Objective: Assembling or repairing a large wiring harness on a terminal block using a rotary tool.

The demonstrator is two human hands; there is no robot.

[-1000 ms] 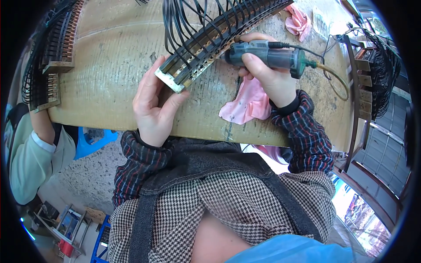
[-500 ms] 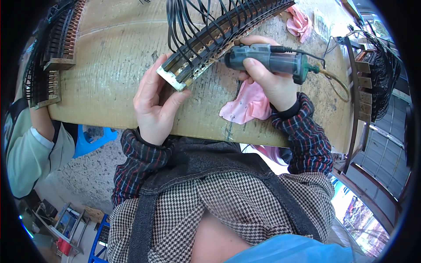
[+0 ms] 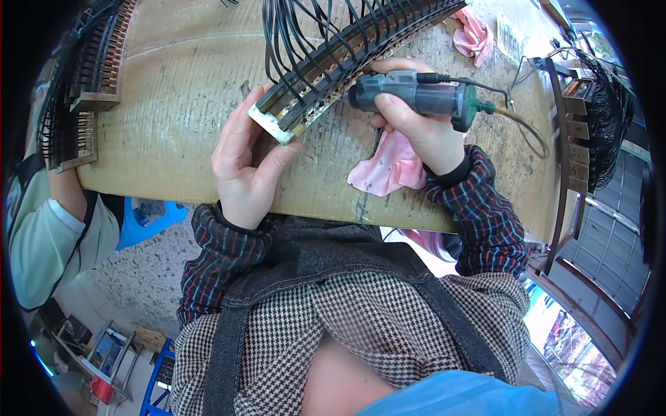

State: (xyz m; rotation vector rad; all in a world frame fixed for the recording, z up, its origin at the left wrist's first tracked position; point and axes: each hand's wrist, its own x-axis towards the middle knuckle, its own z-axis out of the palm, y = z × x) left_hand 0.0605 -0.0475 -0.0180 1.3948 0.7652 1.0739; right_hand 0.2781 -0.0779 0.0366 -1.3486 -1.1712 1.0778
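My left hand [image 3: 246,166] is closed around the near end of a long rack [image 3: 326,66], fingers behind it and thumb at its lower corner. The rack has a pale end block [image 3: 270,125], and many black wires loop out of it. In my right hand [image 3: 416,125] is a translucent, syringe-like dispenser [image 3: 433,97] with a green cap, a black cable and a yellowish hose. Its dark front end points left at the rack's lower side; whether the tip touches the rack cannot be made out. A pink cloth [image 3: 390,166] lies crumpled below the dispenser.
Another pink cloth [image 3: 474,38] lies farther back on the worn table [image 3: 173,139]. Similar wired racks [image 3: 97,76] stand at the left, with more wired pieces [image 3: 579,125] on a frame at the right. At the left sits a co-worker with a pale sleeve [image 3: 55,243], beside a blue stool [image 3: 152,222].
My right hand and the dispenser have shifted slightly left, and the hose has swung with them. My left hand and the rack stay where they were.
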